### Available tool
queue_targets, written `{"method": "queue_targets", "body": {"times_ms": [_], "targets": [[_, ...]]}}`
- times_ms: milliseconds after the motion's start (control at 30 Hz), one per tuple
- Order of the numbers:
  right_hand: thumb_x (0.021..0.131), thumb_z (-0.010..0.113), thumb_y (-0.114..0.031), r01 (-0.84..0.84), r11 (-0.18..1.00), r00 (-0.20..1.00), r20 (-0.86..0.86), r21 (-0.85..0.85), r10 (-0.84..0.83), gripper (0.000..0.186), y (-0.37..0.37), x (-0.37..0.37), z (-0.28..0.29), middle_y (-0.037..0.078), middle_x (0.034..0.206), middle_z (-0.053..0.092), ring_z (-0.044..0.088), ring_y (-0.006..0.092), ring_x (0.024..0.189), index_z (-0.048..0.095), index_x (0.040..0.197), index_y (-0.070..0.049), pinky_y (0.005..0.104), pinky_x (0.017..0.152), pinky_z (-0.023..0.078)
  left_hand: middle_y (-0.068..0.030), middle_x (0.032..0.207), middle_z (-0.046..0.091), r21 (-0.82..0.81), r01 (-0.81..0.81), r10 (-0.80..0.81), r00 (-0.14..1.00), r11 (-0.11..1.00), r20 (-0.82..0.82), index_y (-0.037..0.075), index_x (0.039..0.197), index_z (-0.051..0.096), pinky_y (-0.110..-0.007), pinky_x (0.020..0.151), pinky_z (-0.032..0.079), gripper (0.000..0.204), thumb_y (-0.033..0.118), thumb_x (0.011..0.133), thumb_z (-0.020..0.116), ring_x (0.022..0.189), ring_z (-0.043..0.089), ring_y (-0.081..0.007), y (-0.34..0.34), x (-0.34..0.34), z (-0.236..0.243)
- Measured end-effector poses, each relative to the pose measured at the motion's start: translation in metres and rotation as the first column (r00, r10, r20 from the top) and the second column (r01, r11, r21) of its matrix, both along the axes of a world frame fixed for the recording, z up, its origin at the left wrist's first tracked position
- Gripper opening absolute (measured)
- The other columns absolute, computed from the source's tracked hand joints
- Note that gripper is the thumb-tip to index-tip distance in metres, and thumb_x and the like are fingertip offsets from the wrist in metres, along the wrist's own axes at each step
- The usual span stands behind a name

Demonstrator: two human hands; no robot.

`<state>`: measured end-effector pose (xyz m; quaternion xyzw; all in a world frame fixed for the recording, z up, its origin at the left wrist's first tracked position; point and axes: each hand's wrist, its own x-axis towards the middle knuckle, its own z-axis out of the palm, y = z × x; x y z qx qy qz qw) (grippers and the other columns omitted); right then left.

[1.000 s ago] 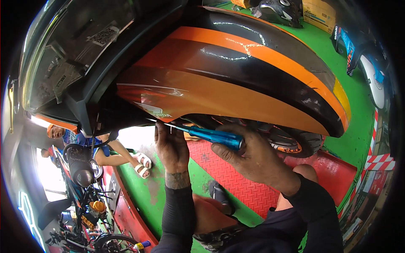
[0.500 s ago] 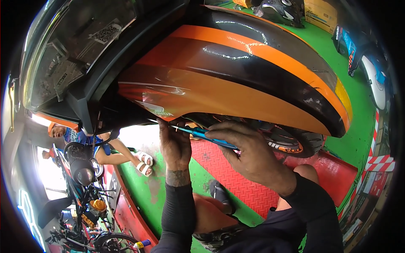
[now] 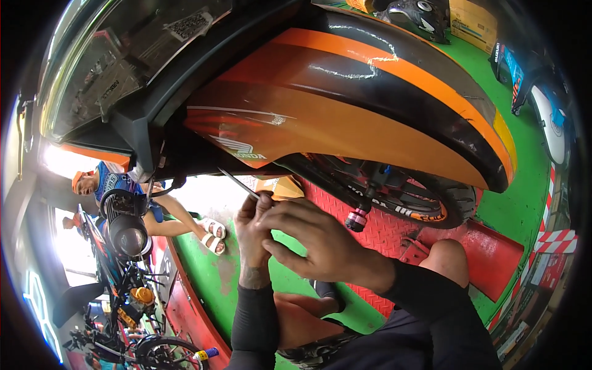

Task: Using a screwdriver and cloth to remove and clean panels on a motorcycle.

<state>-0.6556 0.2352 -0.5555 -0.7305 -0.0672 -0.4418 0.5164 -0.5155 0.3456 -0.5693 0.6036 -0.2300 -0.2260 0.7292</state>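
Observation:
A thin metal screwdriver shaft rises from between my hands, its tip near the lower edge of a motorcycle's orange and black front mudguard. My left hand is closed, thumb and fingers pinching the shaft's lower end. Curled over it from the right is my right hand, its fingertips against the left hand's fingers; it appears closed round the screwdriver's handle, which is hidden. Beneath the mudguard, the tyre and a dark axle end with a pink-ringed knob show to the right of my hands.
Below lies a red ridged metal platform on a green floor. Another motorcycle stands at the left, near a seated person in white sandals. Boxes and loose body panels lie at the far right.
My hands have moved down from the mudguard's edge and closer together, with the screwdriver tilted more steeply. Its blue handle, visible before, is now covered. The axle knob has come into sight.

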Motion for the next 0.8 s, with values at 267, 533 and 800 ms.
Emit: {"method": "queue_targets", "body": {"times_ms": [267,533,800], "targets": [[0.088,0.069,-0.023,0.051,0.958,0.997,-0.075,0.281,-0.030,0.067,0.030,0.155,-0.024,0.027,0.131,0.052,0.051,0.0409,0.122,0.038,0.142,0.001,0.0451,0.104,0.040,-0.0027,0.075,0.059,0.466,-0.226,0.036,0.924,0.855,0.381,-0.002,0.101,0.059,-0.024,0.064,0.049,0.021,0.016,0.103,0.051,0.069,0.058,-0.0090,0.071,0.023,-0.012],[0.079,0.080,-0.016,-0.393,0.891,0.909,0.242,0.228,0.339,0.091,-0.001,0.222,-0.010,0.020,0.144,0.045,0.043,0.0281,0.133,0.025,0.150,0.002,0.0365,0.112,0.035,-0.0049,0.076,0.056,0.176,-0.351,0.270,0.891,0.920,0.364,-0.003,0.109,0.055,-0.030,0.069,0.057,0.030,0.024,0.107,0.043,0.072,0.061,-0.0124,0.055,0.026,0.015],[0.080,0.078,-0.009,-0.265,0.942,0.958,0.165,0.205,0.234,0.084,0.006,0.215,-0.015,0.013,0.140,0.049,0.049,0.0228,0.126,0.030,0.149,-0.002,0.0350,0.107,0.041,-0.0055,0.079,0.056,-0.010,-0.364,0.343,0.870,0.932,0.355,-0.001,0.109,0.056,-0.029,0.070,0.057,0.028,0.024,0.107,0.043,0.071,0.061,-0.0133,0.028,0.038,0.009]]}}
